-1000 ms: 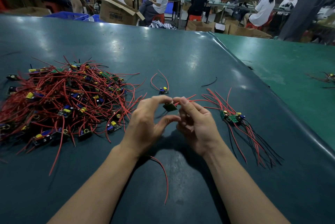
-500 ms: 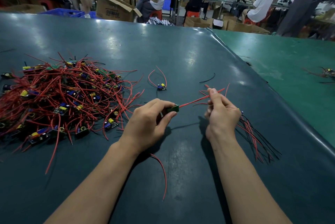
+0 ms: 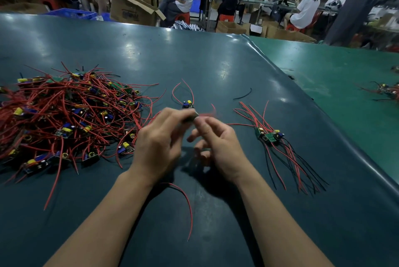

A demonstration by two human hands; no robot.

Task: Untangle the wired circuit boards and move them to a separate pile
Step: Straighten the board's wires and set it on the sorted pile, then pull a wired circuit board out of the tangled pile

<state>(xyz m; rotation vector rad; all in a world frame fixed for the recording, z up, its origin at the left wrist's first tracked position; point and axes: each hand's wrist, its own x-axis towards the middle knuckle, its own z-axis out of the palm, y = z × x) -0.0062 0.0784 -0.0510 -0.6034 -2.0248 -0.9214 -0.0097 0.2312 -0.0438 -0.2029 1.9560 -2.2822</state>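
Head view: tangled pile (image 3: 64, 115) left on bench (image 3: 216, 61), sorted pile (image 3: 269, 137) right, lone board (image 3: 187, 104) just beyond hands. Left hand (image 3: 159, 139) pinches blurred circuit board (image 3: 191, 118); right hand (image 3: 218, 143) beside it, fingers loosely curled, grip unclear.

Half a second ago our right hand (image 3: 218, 145) is out to the right, over the sorted pile (image 3: 268, 136), pulling a red wire straight. Now it is back beside our left hand (image 3: 158, 141), fingertips almost touching the board (image 3: 191, 118) which the left hand pinches. The stretched wire is no longer straight; it shows only as a red blur beyond the fingers.
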